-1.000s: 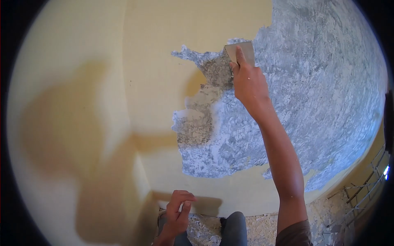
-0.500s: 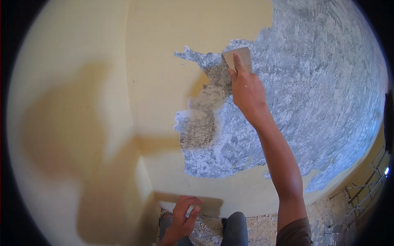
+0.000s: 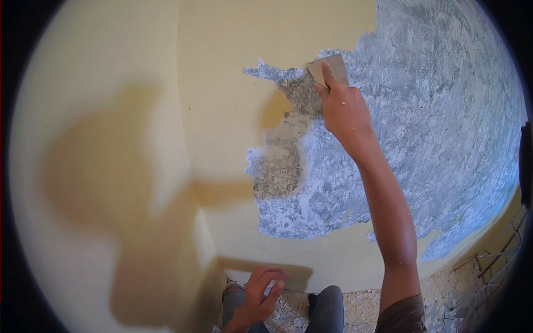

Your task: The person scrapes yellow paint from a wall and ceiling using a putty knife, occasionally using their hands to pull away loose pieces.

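My right hand [image 3: 345, 114] grips a scraper [image 3: 336, 69] with a broad, flat blade, the index finger stretched along it. The blade lies against the wall at the upper border of a rough grey patch [image 3: 422, 133], where yellow paint [image 3: 266, 33] meets bare surface. The scraper's handle is hidden in my palm. Low in the view, my left hand [image 3: 262, 291] hangs above my legs with nothing in it, fingers loosely bent and apart.
A second yellow wall [image 3: 105, 66] meets this one at a corner on the left, with my shadow across it. Pale flakes and debris [image 3: 361, 311] cover the floor. Thin metal bars [image 3: 502, 258] stand at the lower right.
The scraper has shifted slightly upward along the paint's edge with my right hand. The whole view has moved a little, so the wall appears farther right. My left hand keeps its pose.
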`<state>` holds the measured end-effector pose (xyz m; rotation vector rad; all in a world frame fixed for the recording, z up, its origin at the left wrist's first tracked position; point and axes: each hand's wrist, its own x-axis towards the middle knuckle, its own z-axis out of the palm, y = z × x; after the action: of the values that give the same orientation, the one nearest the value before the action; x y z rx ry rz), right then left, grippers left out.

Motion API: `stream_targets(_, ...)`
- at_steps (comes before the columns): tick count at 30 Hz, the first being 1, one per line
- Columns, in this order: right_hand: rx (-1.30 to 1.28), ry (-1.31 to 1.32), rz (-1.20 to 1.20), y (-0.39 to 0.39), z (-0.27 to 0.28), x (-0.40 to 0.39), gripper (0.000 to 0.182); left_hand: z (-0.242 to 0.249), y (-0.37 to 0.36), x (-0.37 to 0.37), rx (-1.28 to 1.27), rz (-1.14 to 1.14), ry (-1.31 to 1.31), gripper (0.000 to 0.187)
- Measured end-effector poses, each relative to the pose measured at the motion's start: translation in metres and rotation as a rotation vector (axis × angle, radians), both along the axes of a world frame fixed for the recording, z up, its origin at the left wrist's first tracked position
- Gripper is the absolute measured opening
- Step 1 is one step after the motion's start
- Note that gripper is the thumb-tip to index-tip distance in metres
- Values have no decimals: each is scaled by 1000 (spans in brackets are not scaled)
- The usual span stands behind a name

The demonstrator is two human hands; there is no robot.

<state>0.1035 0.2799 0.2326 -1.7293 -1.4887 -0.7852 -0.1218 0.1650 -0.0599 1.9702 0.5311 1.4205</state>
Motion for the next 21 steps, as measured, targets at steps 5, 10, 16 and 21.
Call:
stream_targets(5, 6, -10, -19, -6, -14, 9, 51, -6, -3, -6, -31, -18, 18, 21)
stream_targets(10, 82, -16, 0, 1, 1, 2, 50, -9, 2, -2, -26, -15, 23, 21)
stream_targets(16, 28, -3, -45, -4, -6, -2, 51, -10, 1, -5, -49, -24, 28, 21)
stream_targets(21, 85, -21, -5, 4, 6, -6, 51, -8, 0, 0, -15, -21, 58, 21)
